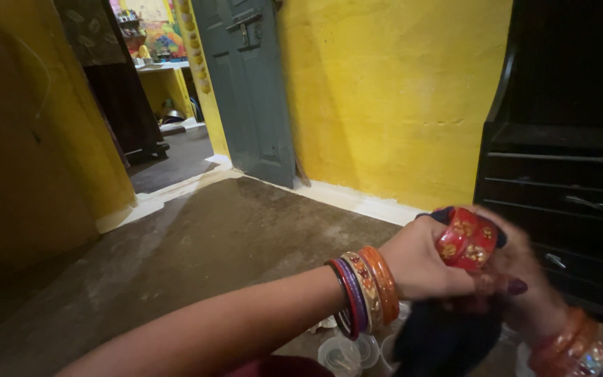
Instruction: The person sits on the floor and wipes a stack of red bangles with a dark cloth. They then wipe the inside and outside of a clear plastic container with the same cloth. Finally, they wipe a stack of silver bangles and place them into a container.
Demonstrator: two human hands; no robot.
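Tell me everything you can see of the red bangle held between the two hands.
The red bangle is a broad, glossy band, plastic or lacquer by its look, with gold floral motifs round its outer face. It is held tilted, above a dark navy cloth that bunches under both hands. The left hand grips its left side; the right hand, blurred, closes on it from the right, a dark-painted nail below. Whether it is one band or two stacked cannot be told.
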